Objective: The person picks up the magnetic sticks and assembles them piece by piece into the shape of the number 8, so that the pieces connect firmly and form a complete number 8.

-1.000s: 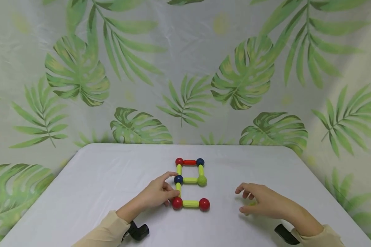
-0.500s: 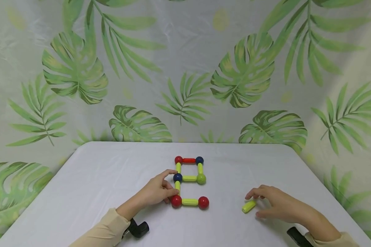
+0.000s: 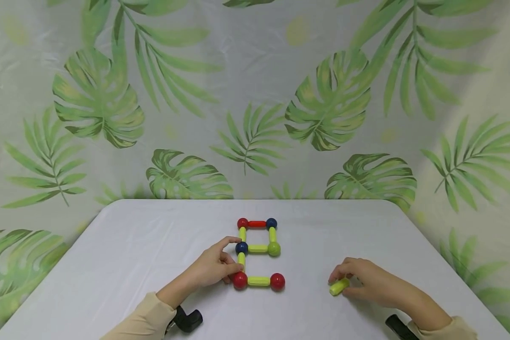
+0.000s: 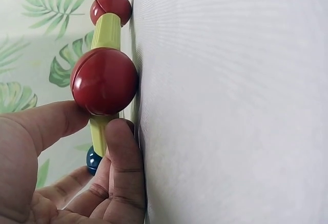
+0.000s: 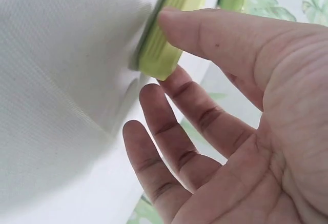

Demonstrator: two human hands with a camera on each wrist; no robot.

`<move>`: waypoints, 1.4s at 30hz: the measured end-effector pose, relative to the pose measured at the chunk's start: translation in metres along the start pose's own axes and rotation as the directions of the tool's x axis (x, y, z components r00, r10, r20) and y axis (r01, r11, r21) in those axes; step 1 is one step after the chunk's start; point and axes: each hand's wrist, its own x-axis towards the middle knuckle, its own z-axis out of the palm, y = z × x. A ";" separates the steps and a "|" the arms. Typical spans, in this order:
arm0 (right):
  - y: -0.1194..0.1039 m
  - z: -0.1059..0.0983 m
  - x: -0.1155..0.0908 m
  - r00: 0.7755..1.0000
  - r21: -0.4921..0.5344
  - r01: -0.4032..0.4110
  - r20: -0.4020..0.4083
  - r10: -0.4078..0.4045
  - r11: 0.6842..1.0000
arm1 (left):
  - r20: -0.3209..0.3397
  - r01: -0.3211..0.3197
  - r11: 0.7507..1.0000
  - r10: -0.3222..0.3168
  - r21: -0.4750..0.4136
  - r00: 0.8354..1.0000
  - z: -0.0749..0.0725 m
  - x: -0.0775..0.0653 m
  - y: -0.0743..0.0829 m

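Observation:
Magnetic rods and balls lie joined on the white table, forming a square at the back with an open-sided part in front. My left hand (image 3: 209, 267) pinches the left front yellow-green rod (image 4: 97, 134) between thumb and fingers, just behind a red ball (image 4: 105, 81). Its index fingertip reaches the left blue ball (image 3: 242, 248). Further right, my right hand (image 3: 367, 282) pinches a loose yellow-green magnetic rod (image 3: 339, 286). The thumb lies across this rod's ribbed side in the right wrist view, close over the cloth; the other fingers are bent loosely below.
A second red ball (image 3: 277, 282) ends the front rod (image 3: 259, 281). The square has a green ball (image 3: 274, 249), a red rod (image 3: 257, 224) and another blue ball (image 3: 271, 224). A leaf-patterned curtain (image 3: 255, 118) hangs behind the table (image 3: 153, 222).
My right hand first drew back to the right, uncovering the loose yellow-green rod, then closed thumb and fingers on it. My left hand stays at the joined rods and balls.

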 end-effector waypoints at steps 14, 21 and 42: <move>0.003 0.000 0.008 0.996 -0.042 -0.082 -0.026 0.081 0.996 | 0.003 -0.001 1.000 0.001 -0.002 1.000 -0.001 0.001 0.001; 0.000 -0.002 0.016 0.992 0.041 -0.121 -0.034 0.122 0.992 | 0.008 -0.015 1.000 0.015 -0.008 1.000 -0.002 0.001 0.001; -0.030 0.009 0.060 0.940 0.239 -0.271 -0.143 0.310 0.933 | 0.002 0.003 1.000 -0.003 0.000 1.000 0.000 0.002 -0.002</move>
